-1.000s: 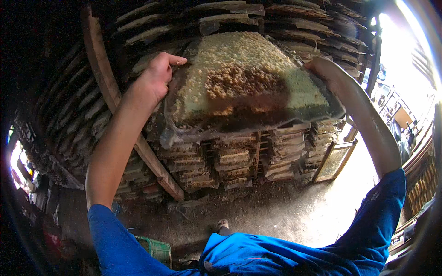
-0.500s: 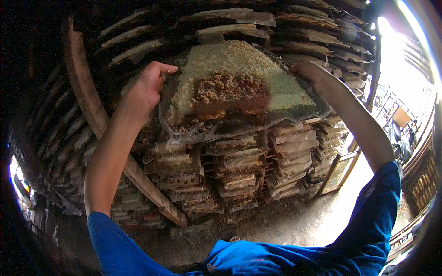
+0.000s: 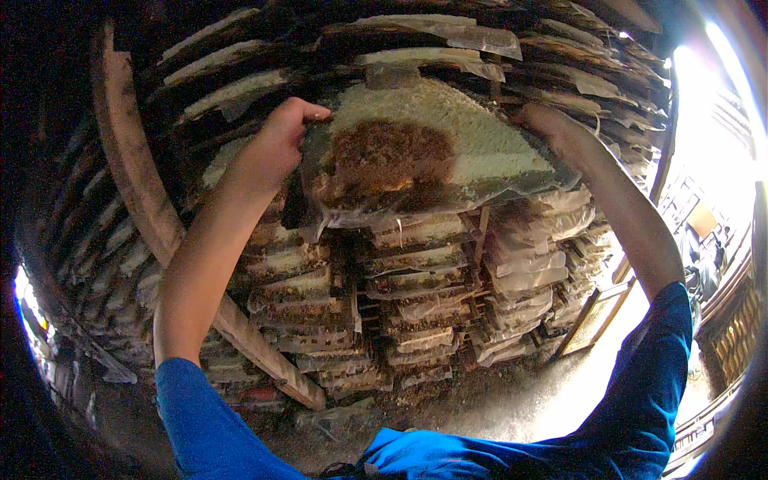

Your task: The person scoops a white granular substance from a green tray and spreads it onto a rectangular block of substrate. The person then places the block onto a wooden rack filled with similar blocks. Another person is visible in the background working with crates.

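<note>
Between my two hands a plastic-lined tray (image 3: 448, 210) is held up in front of the stacked rack. Pale, crumbly material (image 3: 472, 132) covers much of it, and a darker brown patch (image 3: 390, 152) shows in the middle, partly in shadow. My left hand (image 3: 290, 132) grips the left edge, thumb on top and fingers curled below. On the right edge, my right hand (image 3: 564, 136) is closed too, though its fingers are dark and partly hidden. The tray's far edge is close to the shelf layers; whether it touches them I cannot tell.
Rows of similar plastic-lined trays (image 3: 424, 260) fill the rack ahead, above and below. A slanting wooden post (image 3: 132, 152) crosses on the left. At the right, a wooden frame (image 3: 596, 316) stands near a bright opening. Dusty floor (image 3: 480, 408) lies below.
Both hands and the tray have shifted slightly right in the picture. The tray now looks flatter and its surface darker. Both hands keep their grip.
</note>
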### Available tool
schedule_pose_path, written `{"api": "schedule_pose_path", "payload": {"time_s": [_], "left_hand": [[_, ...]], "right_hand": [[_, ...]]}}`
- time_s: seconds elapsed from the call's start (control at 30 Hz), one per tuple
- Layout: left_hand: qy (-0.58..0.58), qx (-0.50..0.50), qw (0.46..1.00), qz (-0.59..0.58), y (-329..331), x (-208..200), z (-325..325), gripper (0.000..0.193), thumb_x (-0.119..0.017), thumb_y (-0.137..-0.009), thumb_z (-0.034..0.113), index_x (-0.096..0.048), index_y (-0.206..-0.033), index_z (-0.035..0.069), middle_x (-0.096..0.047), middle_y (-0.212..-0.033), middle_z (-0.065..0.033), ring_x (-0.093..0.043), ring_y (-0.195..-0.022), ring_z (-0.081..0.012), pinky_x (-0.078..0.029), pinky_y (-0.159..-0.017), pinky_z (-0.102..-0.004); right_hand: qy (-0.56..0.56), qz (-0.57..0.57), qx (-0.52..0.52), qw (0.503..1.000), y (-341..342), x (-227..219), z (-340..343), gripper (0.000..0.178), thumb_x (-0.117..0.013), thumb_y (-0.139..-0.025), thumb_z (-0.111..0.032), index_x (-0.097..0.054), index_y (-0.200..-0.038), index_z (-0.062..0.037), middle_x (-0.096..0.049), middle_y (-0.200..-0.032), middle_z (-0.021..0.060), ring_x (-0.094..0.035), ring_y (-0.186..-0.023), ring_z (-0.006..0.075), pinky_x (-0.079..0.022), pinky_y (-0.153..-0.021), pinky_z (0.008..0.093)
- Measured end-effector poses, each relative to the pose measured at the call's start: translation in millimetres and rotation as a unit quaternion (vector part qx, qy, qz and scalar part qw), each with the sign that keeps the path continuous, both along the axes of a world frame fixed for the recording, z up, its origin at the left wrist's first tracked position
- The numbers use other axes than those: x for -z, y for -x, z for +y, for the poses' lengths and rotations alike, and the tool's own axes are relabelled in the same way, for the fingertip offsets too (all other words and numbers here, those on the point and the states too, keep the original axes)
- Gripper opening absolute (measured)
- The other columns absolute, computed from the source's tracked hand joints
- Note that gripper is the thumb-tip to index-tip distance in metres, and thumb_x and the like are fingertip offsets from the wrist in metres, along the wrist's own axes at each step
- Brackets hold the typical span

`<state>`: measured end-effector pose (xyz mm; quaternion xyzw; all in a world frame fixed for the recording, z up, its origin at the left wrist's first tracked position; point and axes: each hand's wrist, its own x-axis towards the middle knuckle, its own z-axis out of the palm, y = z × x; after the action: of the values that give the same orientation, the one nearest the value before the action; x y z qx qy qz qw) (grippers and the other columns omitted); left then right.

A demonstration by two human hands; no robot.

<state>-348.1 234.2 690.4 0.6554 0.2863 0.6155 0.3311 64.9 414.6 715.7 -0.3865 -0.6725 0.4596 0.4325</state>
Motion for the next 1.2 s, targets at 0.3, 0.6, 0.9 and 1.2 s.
{"api": "schedule_pose_path", "payload": {"time_s": [0.3,0.6,0.9,1.2], "left_hand": [[-0.121,-0.150,0.950,0.244,40.4,-12.4,87.0,0.023,-0.073,-0.074,0.002,-0.059,-0.092,0.005,-0.063,-0.098,-0.0092,-0.060,-0.094,-0.0224,-0.045,-0.085,-0.0332],[-0.149,-0.166,0.940,0.259,60.1,-33.1,164.3,0.027,-0.072,-0.078,0.012,-0.059,-0.102,0.007,-0.063,-0.104,-0.0091,-0.059,-0.101,-0.0231,-0.045,-0.090,-0.0356],[-0.054,0.006,0.991,0.121,75.9,-28.1,180.8,0.035,-0.067,-0.086,0.021,-0.058,-0.116,0.007,-0.063,-0.115,-0.0093,-0.059,-0.110,-0.0231,-0.044,-0.098,-0.0384],[0.005,0.220,0.975,0.016,82.9,2.4,198.4,0.046,-0.056,-0.096,0.035,-0.055,-0.133,0.006,-0.061,-0.129,-0.0087,-0.059,-0.118,-0.0204,-0.045,-0.103,-0.0396]], "right_hand": [[-0.006,0.019,-0.047,0.999,47.3,-25.6,45.8,0.021,-0.058,-0.092,-0.020,-0.067,-0.105,-0.0061,-0.071,-0.093,0.0097,-0.068,-0.074,0.0177,-0.057,-0.065,0.0350],[-0.168,-0.139,0.053,0.974,37.4,-38.1,180.1,0.031,-0.059,-0.091,-0.029,-0.065,-0.110,-0.0057,-0.070,-0.098,0.0099,-0.067,-0.079,0.0194,-0.056,-0.065,0.0354],[-0.204,-0.195,0.070,0.957,30.9,-42.0,204.4,0.033,-0.058,-0.091,-0.030,-0.063,-0.113,-0.0062,-0.068,-0.103,0.0100,-0.066,-0.083,0.0205,-0.055,-0.069,0.0360],[-0.248,-0.262,0.108,0.926,30.0,-32.5,227.9,0.034,-0.058,-0.092,-0.031,-0.062,-0.117,-0.0067,-0.067,-0.107,0.0101,-0.065,-0.087,0.0215,-0.054,-0.073,0.0367]]}}
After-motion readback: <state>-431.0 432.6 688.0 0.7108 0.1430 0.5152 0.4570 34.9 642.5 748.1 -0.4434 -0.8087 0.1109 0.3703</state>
